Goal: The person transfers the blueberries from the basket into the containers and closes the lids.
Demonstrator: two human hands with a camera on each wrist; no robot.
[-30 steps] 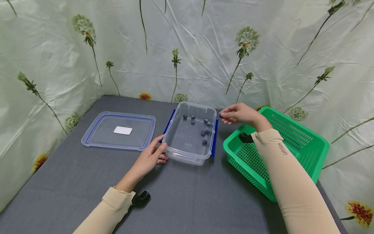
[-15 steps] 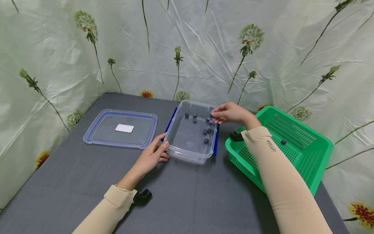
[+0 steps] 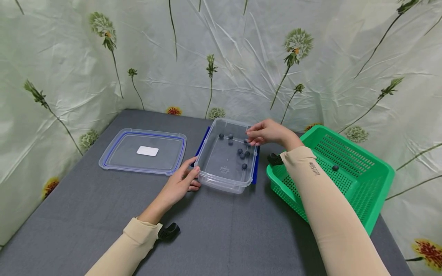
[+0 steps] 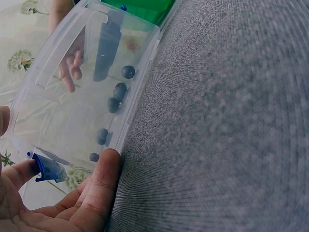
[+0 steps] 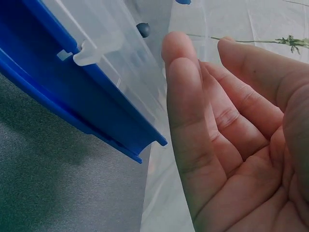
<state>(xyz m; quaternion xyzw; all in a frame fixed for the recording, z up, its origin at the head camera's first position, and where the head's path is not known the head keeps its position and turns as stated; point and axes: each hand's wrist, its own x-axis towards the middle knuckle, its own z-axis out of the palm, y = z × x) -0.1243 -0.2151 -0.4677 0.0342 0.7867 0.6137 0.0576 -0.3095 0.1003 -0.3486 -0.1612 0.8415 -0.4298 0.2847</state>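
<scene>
A clear plastic food container (image 3: 221, 187) with blue side latches stands without its lid, several blueberries (image 3: 244, 166) scattered on its floor. My left hand (image 3: 181, 182) holds the container's near left corner; in the left wrist view one finger touches a blue latch (image 4: 48, 169). Over the far right rim is my right hand (image 3: 269, 133), its fingertips above the inside. The right wrist view shows its thumb and fingers apart, with nothing between them. The hand partly hides the blueberries below it.
At the right stands a green perforated basket (image 3: 384, 168), with one blueberry (image 3: 335, 168) visible inside; the right forearm crosses over it. The clear lid (image 3: 117, 157) with a blue seal lies flat left of the container. A floral curtain (image 3: 241, 57) hangs behind the grey table.
My right hand has moved left from beside the container to over its right rim and has let go of a blueberry, which lies among the others. The left hand has stayed.
</scene>
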